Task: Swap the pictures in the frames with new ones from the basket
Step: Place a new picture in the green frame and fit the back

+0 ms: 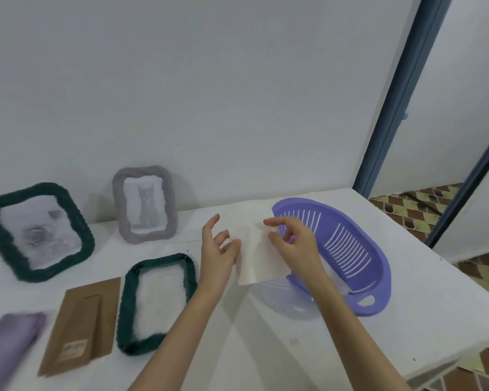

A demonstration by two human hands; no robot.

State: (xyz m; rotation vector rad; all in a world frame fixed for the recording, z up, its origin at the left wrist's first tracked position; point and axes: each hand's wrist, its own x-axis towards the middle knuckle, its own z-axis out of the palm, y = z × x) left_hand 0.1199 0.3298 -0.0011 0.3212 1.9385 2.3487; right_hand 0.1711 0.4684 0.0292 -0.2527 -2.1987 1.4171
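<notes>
A white picture sheet (253, 249), blank side toward me, hangs between my hands above the table. My right hand (290, 235) pinches its upper right edge, just in front of the purple slotted basket (359, 249). My left hand (219, 249) touches the sheet's left edge with fingers spread. A dark green frame (191, 277) lies face down and open on the table left of my left arm, with its brown cardboard backing (82, 325) beside it. Two frames stand against the wall: a dark green one (84, 230) with a grey flower picture and a grey one (119, 204) with a cat picture.
A lilac object (9, 342) lies blurred at the table's left front. The white table (407, 320) ends at the right, with patterned floor below. A blue door frame (401, 88) stands beyond the back right corner.
</notes>
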